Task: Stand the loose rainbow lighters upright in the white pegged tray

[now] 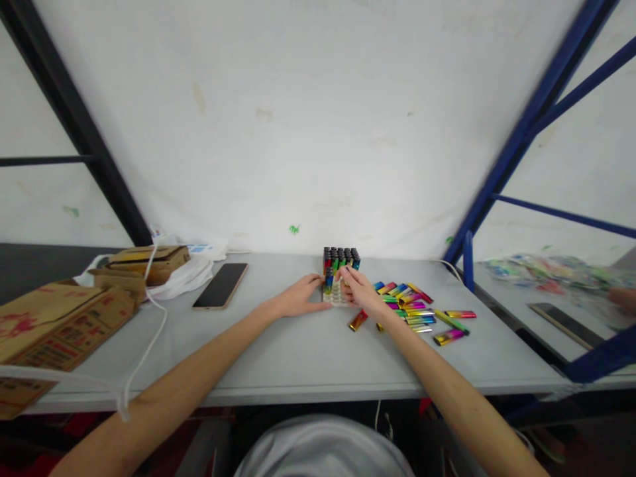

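A pale tray (339,300) with rows of small holders stands on the table. At its back, several colourful lighters (341,256) stand upright with black tops, and one more lighter (328,281) stands nearer the front left. My left hand (299,296) rests at the tray's left side, thumb stretched to the front corner and fingers apart from it. Over the tray's right part, my right hand (358,289) is closed in a pinch; whatever lies between its fingertips is hidden. Right of the tray lies a loose pile of shiny metallic-coloured lighter sleeves (420,313), partly behind my right forearm.
A phone (221,286) lies left of my left hand. Cardboard boxes (64,318), a white bag (186,278) and a white cable (161,317) occupy the left side. Blue frame posts (517,139) bound the right; beyond them are another phone (566,324) and another person's hand (623,297).
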The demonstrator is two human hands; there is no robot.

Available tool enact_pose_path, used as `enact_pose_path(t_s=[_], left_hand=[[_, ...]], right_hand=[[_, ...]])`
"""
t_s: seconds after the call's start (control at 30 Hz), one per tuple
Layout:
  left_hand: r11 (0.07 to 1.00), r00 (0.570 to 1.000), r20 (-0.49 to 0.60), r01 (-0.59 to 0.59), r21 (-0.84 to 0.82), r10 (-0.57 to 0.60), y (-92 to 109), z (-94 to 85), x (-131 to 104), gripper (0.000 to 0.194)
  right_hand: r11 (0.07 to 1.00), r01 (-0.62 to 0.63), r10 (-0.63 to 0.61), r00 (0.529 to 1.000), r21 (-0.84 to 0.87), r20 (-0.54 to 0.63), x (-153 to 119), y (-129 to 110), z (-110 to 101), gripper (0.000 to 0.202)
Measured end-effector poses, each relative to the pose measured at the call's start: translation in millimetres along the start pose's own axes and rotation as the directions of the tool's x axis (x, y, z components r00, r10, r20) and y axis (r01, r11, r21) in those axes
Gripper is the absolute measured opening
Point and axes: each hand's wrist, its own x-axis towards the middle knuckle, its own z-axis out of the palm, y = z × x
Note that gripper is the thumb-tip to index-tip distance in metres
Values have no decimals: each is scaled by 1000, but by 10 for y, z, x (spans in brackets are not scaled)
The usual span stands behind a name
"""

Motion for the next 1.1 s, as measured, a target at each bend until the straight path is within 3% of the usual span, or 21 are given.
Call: enact_pose_path(t_s=[0.17,0.4,0.6,0.8,0.97,1.1], left_hand=[[1000,1000,4,-3,-11,3,3,0,-1,68],[1000,1000,8,-18,-11,18,-19,8,5,68],[1000,1000,5,-12,-13,12,-11,2,3,68],[1000,1000,-8,-9,-16,8,-19,6,0,69],[1000,1000,1,-15,-6,15,-10,2,6,69],[1000,1000,-10,-14,-8,14,-22,15,7,68]], right_hand=[[995,-103,103,983,8,-152,41,11,42,67],[992,-114,99,958,-44,-268,43,1,42,49],[992,-79,55,972,-97,-229,44,11,29,49],[994,-73,58,982,-79,-182,80,53,32,63],[986,102,-120,983,-131,-137,82,104,11,64],[877,294,-344,937,-381,-68,54,66,-32,50]])
